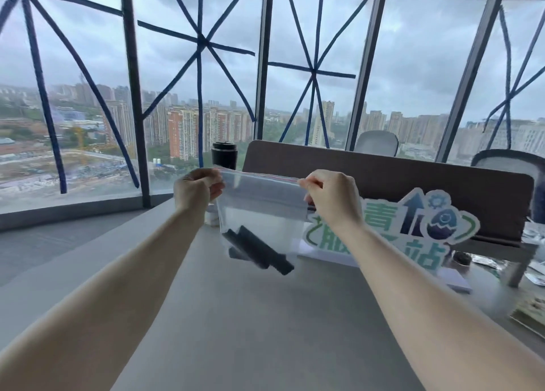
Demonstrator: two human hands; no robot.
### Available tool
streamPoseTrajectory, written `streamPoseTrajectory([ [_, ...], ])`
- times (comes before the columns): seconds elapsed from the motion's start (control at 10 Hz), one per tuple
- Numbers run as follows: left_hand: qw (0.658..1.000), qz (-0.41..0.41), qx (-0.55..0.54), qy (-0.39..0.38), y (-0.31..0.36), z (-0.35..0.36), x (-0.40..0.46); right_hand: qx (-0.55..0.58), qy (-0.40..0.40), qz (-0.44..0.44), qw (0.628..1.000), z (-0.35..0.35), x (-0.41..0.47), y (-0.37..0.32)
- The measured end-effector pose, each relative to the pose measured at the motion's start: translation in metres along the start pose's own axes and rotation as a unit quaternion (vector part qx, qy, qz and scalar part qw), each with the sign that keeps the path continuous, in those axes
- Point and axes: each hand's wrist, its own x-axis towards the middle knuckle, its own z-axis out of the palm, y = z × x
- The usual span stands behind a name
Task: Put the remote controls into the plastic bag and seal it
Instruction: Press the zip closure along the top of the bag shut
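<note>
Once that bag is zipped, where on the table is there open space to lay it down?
The widest bare stretch of the table lies between the two forearms, below the plastic bag. The table's left side toward the window is also free. The right side is crowded: the cut-out sign, papers and small items by the partition.

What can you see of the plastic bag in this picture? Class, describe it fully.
The plastic bag is clear, soft film with a zip strip edged in red along its top. It hangs upright above the grey table, not touching it. The left hand pinches one top corner and the right hand the other, stretching the top edge taut. Dark remote controls lie slanted at its bottom. Whether the zip is fully closed cannot be told.
</note>
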Motion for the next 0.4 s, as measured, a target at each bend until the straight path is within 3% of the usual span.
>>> streamPoseTrajectory([
  [0.2, 0.999, -0.03, 0.026, 0.017, -0.06, -0.057, -0.001, -0.003, -0.12, 0.032, 0.992, 0.059, -0.056, 0.02],
  [0.4, 0.992, -0.095, 0.078, 0.031, -0.11, -0.104, -0.053, 0.03, -0.268, 0.101, 0.958, 0.068, -0.113, 0.025],
])
